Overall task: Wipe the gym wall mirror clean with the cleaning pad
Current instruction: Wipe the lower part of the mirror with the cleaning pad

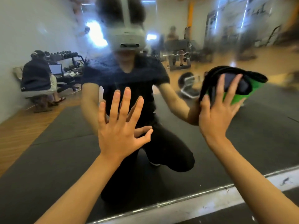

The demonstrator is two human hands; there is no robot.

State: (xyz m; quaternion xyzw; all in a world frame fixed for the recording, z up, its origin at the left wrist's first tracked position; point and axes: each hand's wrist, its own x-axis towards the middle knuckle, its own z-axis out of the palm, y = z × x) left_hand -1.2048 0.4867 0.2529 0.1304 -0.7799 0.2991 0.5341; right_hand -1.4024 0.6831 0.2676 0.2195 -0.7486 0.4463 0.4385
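L hand (120, 126) flat on mirror (48, 143), fingers spread; R hand (216, 113) fingers spread, pressing pad (234, 83) to glass.

Cleaning pad (233, 84) black and green, with perhaps dark navy strap.
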